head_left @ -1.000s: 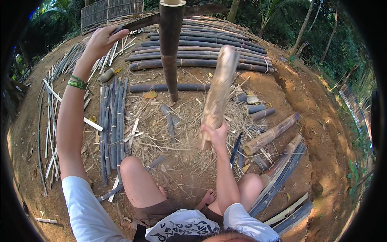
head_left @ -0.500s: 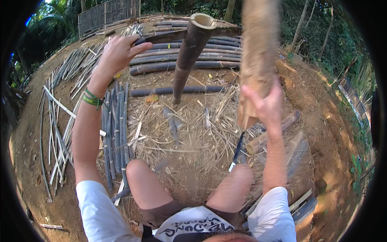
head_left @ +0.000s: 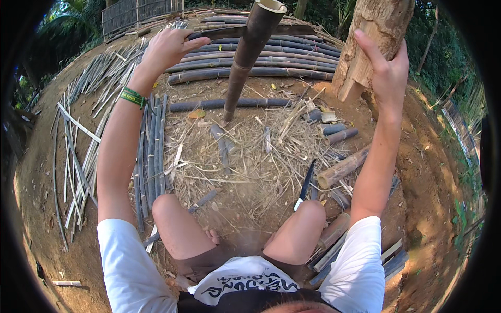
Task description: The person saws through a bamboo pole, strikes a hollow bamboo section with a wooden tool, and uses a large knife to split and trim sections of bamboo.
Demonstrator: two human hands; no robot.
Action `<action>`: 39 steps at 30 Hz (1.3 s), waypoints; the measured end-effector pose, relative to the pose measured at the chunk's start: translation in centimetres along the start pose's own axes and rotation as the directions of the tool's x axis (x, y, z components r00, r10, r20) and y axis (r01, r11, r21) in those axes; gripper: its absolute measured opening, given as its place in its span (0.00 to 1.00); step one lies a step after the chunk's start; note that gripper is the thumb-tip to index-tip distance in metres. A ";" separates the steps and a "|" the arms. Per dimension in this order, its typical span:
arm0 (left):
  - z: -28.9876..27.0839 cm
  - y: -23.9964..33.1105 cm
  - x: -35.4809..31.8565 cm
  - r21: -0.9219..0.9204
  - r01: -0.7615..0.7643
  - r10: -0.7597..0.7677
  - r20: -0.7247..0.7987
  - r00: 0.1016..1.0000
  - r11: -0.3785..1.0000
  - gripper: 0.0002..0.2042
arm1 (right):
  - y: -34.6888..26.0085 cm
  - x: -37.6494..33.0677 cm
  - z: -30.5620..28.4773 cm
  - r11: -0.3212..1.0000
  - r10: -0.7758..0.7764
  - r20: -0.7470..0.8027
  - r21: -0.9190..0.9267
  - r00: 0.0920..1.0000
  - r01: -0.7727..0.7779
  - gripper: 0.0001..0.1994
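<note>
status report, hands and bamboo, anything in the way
Left hand holding long blade. Right hand gripping wood block. Blade showing either side of bamboo pole. Black-bladed tool by right knee, apart from pole.

Wood block (head_left: 383, 23): I see rough, cracked wood.
Bamboo pole (head_left: 246, 55): looks smooth and woody to me.
Blade (head_left: 227, 34): looks like dull metal.
Near shirt (head_left: 240, 284): matt cloth.
Right ground (head_left: 430, 224): rough, dull dirt.

The head-worn fisheye looks forward and down over the person's knees (head_left: 168, 213).
</note>
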State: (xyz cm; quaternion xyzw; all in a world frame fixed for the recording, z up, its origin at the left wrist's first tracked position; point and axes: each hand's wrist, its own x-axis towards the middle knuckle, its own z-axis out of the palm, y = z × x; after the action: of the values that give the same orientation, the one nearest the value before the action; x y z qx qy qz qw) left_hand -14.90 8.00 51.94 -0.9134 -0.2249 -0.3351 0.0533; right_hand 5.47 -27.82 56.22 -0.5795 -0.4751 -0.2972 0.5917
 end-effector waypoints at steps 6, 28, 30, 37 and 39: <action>1.5 1.5 0.9 -0.018 -0.043 0.043 -0.023 0.999 0.999 0.33 | 13.3 -8.7 4.4 0.860 0.479 0.403 -0.395 0.780 -0.324 0.45; 9.8 -1.9 7.1 0.006 0.019 -0.019 -0.012 1.000 1.000 0.37 | 13.7 -14.3 9.4 0.602 0.607 0.485 0.236 0.629 -0.763 0.43; 10.4 -2.7 7.8 0.046 0.067 -0.067 -0.011 0.998 0.997 0.38 | 14.3 -17.3 7.9 0.537 0.698 0.476 0.147 0.535 -0.831 0.41; 10.2 -6.4 10.8 -0.187 0.181 -0.178 0.034 0.984 0.966 0.30 | 28.0 -37.6 2.5 0.401 0.916 0.323 -0.750 0.239 -0.526 0.41; 10.5 -7.2 11.8 -0.257 0.207 -0.203 0.044 0.978 0.944 0.28 | 30.0 -43.1 1.4 0.389 0.920 0.299 -0.772 0.253 -0.502 0.38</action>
State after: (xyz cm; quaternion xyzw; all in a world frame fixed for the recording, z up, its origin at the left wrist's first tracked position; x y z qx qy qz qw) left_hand -4.00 21.49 51.01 -0.8869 -0.2730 -0.3578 -0.1041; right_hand 16.17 -30.53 4.85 -0.9333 -0.2175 0.1520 0.2418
